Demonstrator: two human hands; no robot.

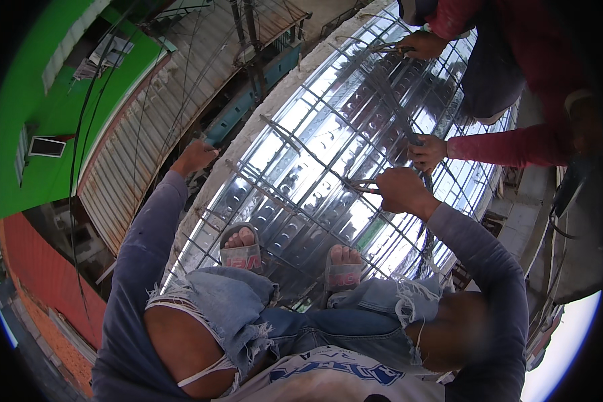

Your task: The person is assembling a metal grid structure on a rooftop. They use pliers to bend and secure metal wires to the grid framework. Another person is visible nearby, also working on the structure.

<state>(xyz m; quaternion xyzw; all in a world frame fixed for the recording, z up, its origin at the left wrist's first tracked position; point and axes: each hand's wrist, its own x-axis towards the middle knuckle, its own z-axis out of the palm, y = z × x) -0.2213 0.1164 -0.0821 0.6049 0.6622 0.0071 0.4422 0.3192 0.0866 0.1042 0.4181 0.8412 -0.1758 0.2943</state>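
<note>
I squat on shiny corrugated metal decking (pixel 278 231) under a grid of thin steel rebar (pixel 301 149). My right hand (pixel 406 192) is closed round the handles of pliers (pixel 364 186), whose jaws point left at a bar crossing. Out to the left, beyond the concrete edge (pixel 216 179), my left hand (pixel 195 157) is held up with curled fingers; whatever it may grip is too small to make out. Just above my right hand, a co-worker's hand (pixel 427 153) rests by a dark bar, and that person's other hand (pixel 425 45) holds another pair of pliers (pixel 386 47).
My sandalled feet (pixel 241 253) stand among the bars. Left of the edge is a drop to a rusty corrugated roof (pixel 137 144) and a green building (pixel 20 107). Dark cables (pixel 80 127) hang there. The co-worker in red sleeves (pixel 509 146) crouches at upper right.
</note>
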